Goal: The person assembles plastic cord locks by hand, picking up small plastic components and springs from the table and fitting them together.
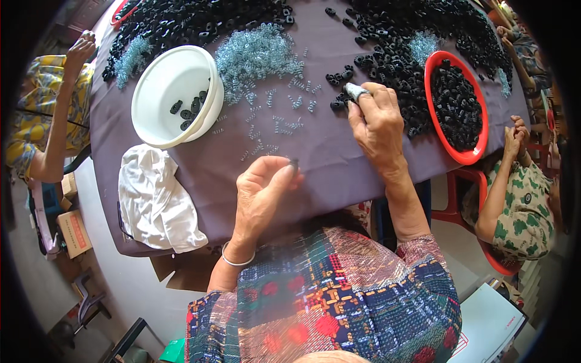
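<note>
My left hand is raised over the near part of the table, thumb and forefinger pinching a small black plastic part. Farther right, my right hand reaches to the edge of a heap of black plastic parts. Its fingers are curled, and a white wrap covers one fingertip. Whatever lies between that fingertip and the thumb is too small to make out. Loose small metal springs are scattered ahead of my left hand, in front of a larger spring pile.
A white bowl holding several black parts stands left, with a white cloth nearer me. At right is a red basket full of black parts. More black parts are heaped at the back. People sit at left and right.
</note>
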`<state>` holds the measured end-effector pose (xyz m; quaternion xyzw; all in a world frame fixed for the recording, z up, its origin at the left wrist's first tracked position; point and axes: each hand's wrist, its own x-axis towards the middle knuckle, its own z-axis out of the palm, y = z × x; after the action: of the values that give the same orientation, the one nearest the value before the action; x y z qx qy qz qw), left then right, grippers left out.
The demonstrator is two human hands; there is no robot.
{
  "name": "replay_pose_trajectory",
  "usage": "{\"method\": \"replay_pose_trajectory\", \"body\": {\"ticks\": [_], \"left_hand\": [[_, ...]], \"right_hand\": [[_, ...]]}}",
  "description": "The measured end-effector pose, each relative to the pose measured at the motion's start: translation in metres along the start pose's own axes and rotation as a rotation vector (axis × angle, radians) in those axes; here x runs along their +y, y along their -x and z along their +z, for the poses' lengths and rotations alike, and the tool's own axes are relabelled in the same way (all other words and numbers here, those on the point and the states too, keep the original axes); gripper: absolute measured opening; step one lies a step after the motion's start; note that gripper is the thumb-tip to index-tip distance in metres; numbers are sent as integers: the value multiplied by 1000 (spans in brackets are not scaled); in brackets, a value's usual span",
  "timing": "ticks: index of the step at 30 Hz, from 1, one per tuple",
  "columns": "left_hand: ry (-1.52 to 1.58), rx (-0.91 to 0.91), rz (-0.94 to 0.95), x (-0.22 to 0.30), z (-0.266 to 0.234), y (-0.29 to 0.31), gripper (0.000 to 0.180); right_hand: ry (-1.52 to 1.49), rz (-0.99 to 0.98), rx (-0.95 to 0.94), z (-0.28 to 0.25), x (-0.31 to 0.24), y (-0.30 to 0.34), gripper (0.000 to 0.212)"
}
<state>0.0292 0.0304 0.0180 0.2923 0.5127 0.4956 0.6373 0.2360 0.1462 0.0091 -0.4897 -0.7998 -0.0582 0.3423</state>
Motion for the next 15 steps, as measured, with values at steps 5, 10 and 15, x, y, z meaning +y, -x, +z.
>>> {"method": "replay_pose_trajectory", "body": {"ticks": [5, 10, 15], "left_hand": [[-441, 211, 513, 14, -8, 9, 16], [-855, 648, 901, 57, -36, -11, 16], [-1034, 736, 887, 84, -60, -41, 16]], "right_hand": [[-25, -92, -72, 6, -3, 16, 16], [-160, -181, -131, -9, -3, 21, 18], [-178, -106, -62, -10, 7, 8, 19]]}}
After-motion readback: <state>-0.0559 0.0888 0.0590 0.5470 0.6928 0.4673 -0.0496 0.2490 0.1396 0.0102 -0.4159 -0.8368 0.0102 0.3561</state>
